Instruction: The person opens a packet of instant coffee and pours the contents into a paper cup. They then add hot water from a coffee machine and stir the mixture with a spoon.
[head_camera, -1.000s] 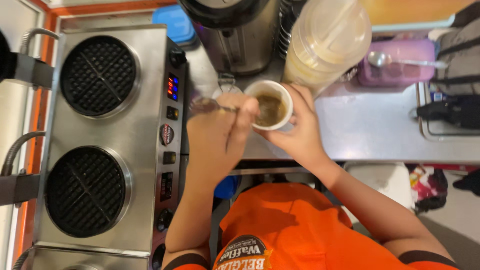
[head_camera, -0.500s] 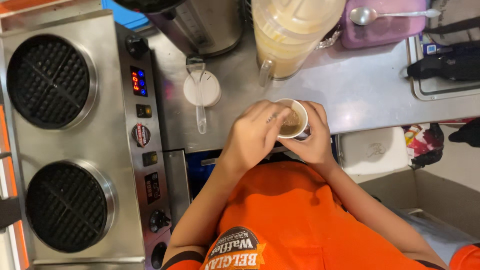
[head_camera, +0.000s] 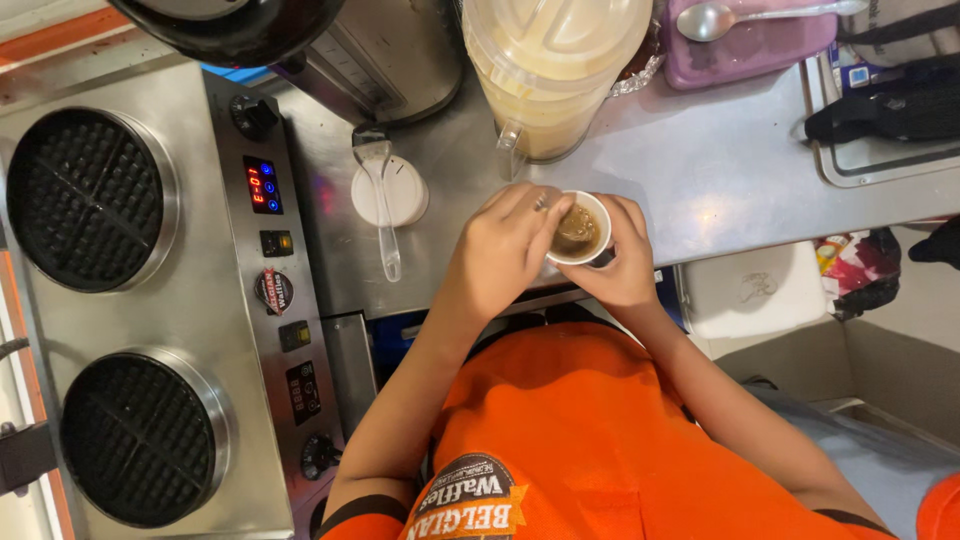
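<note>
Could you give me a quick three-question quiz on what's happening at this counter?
1. True or false: the right hand holds the white cup.
2. What lies across the round white lid? A) a clear plastic spoon B) a knife C) a fork
3. How many round waffle plates show on the steel waffle iron?
Key: 1 true; 2 A; 3 two.
</note>
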